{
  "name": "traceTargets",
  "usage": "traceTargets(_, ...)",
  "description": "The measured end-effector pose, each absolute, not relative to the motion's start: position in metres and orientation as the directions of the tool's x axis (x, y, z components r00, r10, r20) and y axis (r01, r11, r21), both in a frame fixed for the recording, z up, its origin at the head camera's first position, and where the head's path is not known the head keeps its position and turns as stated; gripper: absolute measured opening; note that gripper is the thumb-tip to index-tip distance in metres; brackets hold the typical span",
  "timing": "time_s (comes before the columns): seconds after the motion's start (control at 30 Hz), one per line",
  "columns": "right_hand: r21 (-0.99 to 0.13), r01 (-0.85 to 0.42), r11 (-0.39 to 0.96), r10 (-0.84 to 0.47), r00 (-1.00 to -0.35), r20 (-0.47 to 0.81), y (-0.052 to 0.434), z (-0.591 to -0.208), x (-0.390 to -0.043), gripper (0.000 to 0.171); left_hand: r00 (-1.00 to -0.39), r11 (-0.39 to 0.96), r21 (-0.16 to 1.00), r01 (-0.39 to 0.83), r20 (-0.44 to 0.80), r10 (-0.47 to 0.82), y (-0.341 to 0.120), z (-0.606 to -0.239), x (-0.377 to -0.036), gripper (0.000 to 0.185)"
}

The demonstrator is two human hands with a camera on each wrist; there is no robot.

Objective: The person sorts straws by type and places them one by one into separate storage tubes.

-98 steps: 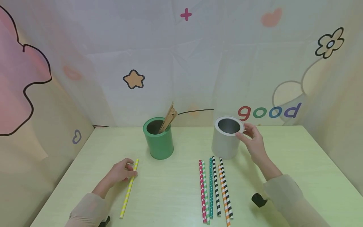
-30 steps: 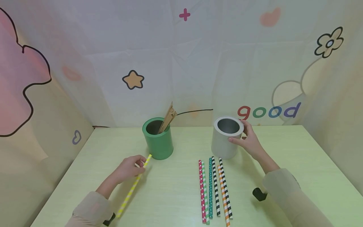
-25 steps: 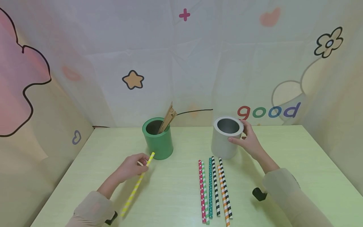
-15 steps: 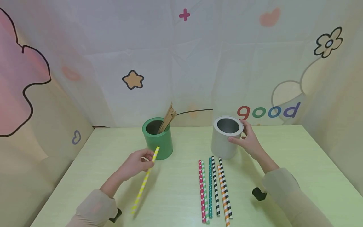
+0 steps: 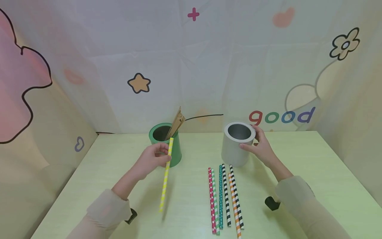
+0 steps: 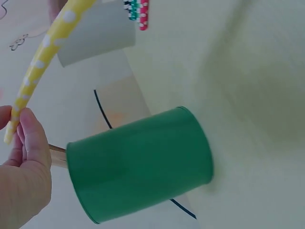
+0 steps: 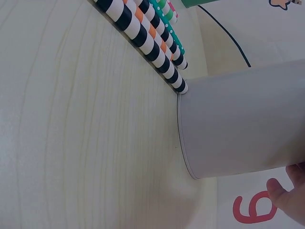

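My left hand (image 5: 152,159) pinches a yellow-and-white paper straw (image 5: 165,181) near its upper end, between thumb and fingers. The straw hangs steeply tilted above the table, its top in front of the green cup (image 5: 176,151). Brown flat sticks (image 5: 178,122) lean out of that cup. In the left wrist view the straw (image 6: 45,52) passes the thumb and fingertips, beside the green cup (image 6: 138,162). My right hand (image 5: 264,151) holds the grey cup (image 5: 235,152) at its right side near the rim, thumb in front, other fingers partly hidden behind. The dark inside of the grey cup shows no straws.
Several patterned straws lie side by side before the grey cup: a pink dotted straw (image 5: 212,200), a teal dotted straw (image 5: 221,197) and an orange striped straw (image 5: 234,202) among them. A printed cloth (image 5: 191,66) hangs behind the pale table (image 5: 110,156).
My left hand has lifted the yellow straw off the table and carried it right and up to the green cup. The right hand has settled its thumb farther round the grey cup, which stays put.
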State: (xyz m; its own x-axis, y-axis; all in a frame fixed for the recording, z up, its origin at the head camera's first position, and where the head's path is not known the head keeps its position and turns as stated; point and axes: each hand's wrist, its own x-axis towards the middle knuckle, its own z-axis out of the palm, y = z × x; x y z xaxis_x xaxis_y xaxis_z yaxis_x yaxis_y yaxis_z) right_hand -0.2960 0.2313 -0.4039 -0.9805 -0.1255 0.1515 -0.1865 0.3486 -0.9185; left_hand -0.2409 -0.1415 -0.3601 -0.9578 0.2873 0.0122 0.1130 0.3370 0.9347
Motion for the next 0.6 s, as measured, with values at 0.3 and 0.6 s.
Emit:
traceTargets(0.3,-0.919,-0.189,0.346,-0.124,-0.980,0.155,0.232,-0.404,-0.297,0.088,-0.971,0.211,0.966,0.148,0.101,0.218,-0.117,-0.329,-0.253,0.025)
traceTargets(0.6,-0.916,-0.184,0.356,-0.118,-0.981,0.152,0.230,-0.402,-0.295,0.089,-0.985,0.077,0.987,0.139,0.130,0.111,-0.095,-0.303,-0.273,0.021)
